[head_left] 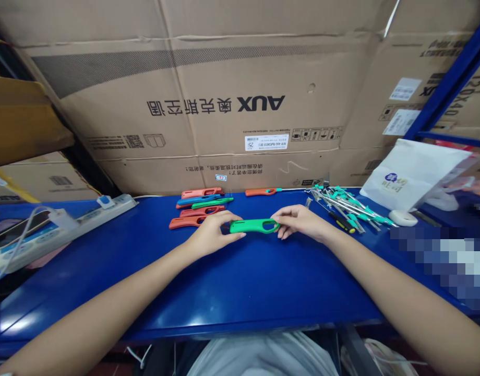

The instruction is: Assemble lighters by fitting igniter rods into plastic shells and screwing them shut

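A green plastic lighter handle [253,226] lies level just above the blue table [240,282], held at both ends. My left hand [212,232] pinches its left end with curled fingers. My right hand [300,222] grips its right end, by the oval finger hole. Behind my left hand lies a small pile of red, blue and green handles [201,206].
A heap of metal rods with teal tips [344,206] lies at the back right, beside a white plastic bag [414,172]. One orange handle [261,191] rests against the cardboard boxes [224,104]. A white power strip [63,224] sits at the left.
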Tool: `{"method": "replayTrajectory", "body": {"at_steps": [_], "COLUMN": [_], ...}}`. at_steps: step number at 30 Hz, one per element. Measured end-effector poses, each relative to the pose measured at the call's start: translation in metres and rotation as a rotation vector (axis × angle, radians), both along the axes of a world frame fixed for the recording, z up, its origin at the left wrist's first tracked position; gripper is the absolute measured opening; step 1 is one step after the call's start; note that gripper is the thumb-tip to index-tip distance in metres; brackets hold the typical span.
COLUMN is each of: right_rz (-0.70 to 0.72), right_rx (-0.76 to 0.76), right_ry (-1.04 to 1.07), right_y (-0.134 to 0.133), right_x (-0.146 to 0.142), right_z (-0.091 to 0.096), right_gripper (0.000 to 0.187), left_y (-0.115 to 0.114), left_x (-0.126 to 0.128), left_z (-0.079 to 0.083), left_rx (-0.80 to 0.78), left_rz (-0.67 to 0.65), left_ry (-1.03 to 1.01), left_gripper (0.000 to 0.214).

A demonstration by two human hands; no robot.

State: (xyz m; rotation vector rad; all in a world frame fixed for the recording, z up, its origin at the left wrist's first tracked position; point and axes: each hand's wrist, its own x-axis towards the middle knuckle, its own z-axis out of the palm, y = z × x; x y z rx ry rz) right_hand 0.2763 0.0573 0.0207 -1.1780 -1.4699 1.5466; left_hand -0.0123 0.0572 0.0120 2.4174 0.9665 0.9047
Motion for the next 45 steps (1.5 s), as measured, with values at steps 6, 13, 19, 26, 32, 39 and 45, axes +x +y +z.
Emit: {"method": "replayTrajectory", "body": {"at_steps": [6, 13, 19, 26, 32, 39, 45], "right_rz": [0.187, 0.257, 0.266, 0.249, 0.532, 0.678, 0.619], "right_rx": [0.194, 0.434, 0.490, 0.529, 0.450, 0.502, 0.588], "right_ry": [-0.443, -0.597, -0.637, -0.561, -0.540, -0.652, -0.699], "right_y": [0.001, 0.001, -0.001, -0.008, -0.028, -0.032, -0.029], "right_x": [0.003, 0.007, 0.008, 0.006, 0.002, -0.003, -0.004], "right_z": [-0.009, -0.008, -0.009, 0.001, 0.020, 0.013, 0.008], "right_gripper": [0.031, 0.028, 0.025, 0.023, 0.024, 0.019, 0.023], "left_y": [0.002, 0.002, 0.003, -0.002, -0.015, -0.027, -0.025], "left_x": [-0.001, -0.001, 0.001, -0.002, -0.009, -0.006, -0.006], "left_z": [-0.015, -0.022, -0.024, -0.013, 0.009, 0.014, 0.013], "left_rx": [-0.034, 0.003, 0.021, 0.095, 0.176, 0.305, 0.326], "left_rz": [-0.067, -0.109, -0.118, -0.119, -0.284, -0.401, -0.400], "left_ry": [0.072, 0.125, 0.137, 0.135, 0.333, 0.453, 0.477], "left_gripper": [0.030, 0.030, 0.032, 0.027, 0.015, 0.019, 0.023]}}
